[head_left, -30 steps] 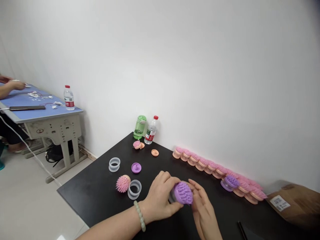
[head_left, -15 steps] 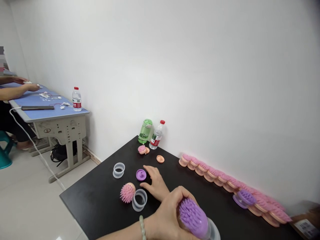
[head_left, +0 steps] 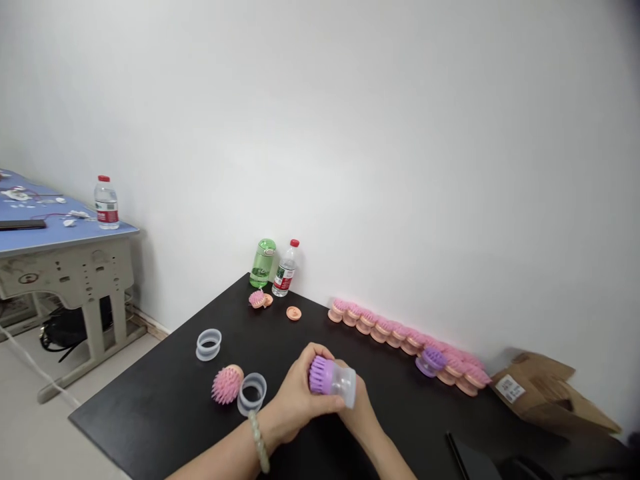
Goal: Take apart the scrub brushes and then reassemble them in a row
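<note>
On the black tabletop [head_left: 150, 413], my left hand [head_left: 295, 393] and right hand [head_left: 359, 415] have come together, pressing firmly around the purple scalp brush [head_left: 320, 375] and its clear plastic cup [head_left: 346, 387], held just above the surface, near a clear plastic ring [head_left: 253, 381].

I can see two hands [head_left: 305, 390], three bottles [head_left: 285, 269], two clear rings [head_left: 209, 345] on the black desk [head_left: 150, 413], two purple brushes [head_left: 430, 362], and many pink brushes [head_left: 395, 332] in a row.

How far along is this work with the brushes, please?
Done: a row of pink brushes stands along the wall. In hand: the left hand and right hand hold a purple brush with a clear cup. Left: a pink brush head and clear rings lie on the black table.
</note>
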Tool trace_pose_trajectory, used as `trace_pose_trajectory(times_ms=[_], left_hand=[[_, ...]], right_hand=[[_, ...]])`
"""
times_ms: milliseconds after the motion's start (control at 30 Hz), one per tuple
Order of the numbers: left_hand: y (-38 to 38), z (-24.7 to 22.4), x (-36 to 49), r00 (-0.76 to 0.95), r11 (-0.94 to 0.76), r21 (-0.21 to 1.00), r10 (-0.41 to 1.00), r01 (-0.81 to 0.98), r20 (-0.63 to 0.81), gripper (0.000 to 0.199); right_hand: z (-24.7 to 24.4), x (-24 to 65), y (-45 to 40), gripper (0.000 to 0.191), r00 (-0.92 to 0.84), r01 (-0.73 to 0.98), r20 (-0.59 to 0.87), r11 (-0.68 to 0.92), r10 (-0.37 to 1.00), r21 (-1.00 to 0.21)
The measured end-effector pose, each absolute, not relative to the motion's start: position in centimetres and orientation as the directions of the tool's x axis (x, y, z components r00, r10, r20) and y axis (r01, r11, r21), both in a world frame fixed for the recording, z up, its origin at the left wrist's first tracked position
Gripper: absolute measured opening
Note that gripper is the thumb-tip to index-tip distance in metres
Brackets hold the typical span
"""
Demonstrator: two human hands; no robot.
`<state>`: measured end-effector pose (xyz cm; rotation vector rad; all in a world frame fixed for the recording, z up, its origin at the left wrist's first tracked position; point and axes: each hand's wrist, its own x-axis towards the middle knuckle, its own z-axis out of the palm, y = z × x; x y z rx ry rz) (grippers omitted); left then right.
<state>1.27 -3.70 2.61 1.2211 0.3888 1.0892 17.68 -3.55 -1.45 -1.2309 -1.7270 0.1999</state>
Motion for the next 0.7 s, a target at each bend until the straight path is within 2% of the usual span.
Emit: trace_pose_trajectory(times_ms=[67,233,500,700], left_hand=[[-3.6,2.3,1.4,0.467,-0.046,0.916,0.849,-0.399,0.246,0.058],[-3.1,1.0,1.7,0.500,-0.070,0.971,0.848,-0.228,0.179,0.053],[-2.5,0.6,1.9,0.623,-0.110,0.992,0.772,-0.064,0.125,0.051],[-2.5,0.1,2.1,0.621,-0.092,0.996,0.780,-0.006,0.076,0.054]], right_hand=[[-0.9,19.7,-5.6,0.022,-0.017,0.668,0.534,0.407,0.845,-0.623],[-0.8,20.6,-9.2,0.044,0.161,0.616,0.399,0.224,0.903,-0.755],[-0.5,19.2,-10.0,0.076,0.117,0.641,0.444,0.274,0.889,-0.717],[-0.8,20.2,-10.4,0.076,0.086,0.548,0.446,0.331,0.891,-0.768]])
